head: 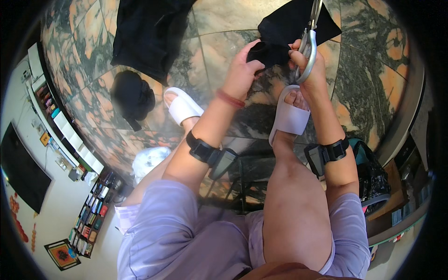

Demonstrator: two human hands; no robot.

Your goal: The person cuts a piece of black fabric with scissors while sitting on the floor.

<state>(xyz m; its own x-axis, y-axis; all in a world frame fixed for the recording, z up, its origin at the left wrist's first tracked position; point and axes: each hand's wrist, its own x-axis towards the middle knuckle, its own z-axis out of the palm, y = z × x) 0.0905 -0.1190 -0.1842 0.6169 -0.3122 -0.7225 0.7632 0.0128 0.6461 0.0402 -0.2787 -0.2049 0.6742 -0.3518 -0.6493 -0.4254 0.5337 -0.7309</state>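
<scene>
A black cloth [297, 26] hangs between my two hands above the tiled floor. My left hand [246, 68] grips its near left edge, where a fold of the fabric bulges up. Metal scissors [311, 52] rest in my right hand [311, 63], handles against the palm and blades pointing away toward the top of the view. The fingertips of that same hand also pinch the cloth's right side. Whether the blades touch the fabric is hard to tell.
A larger black cloth [150, 35] lies on the marble-patterned floor [224, 52], with a bunched black piece [133, 98] beside it. A white plastic bag [150, 161] sits by my left leg. On the right stands a bin lined with a black bag [372, 175], near a table edge [399, 140].
</scene>
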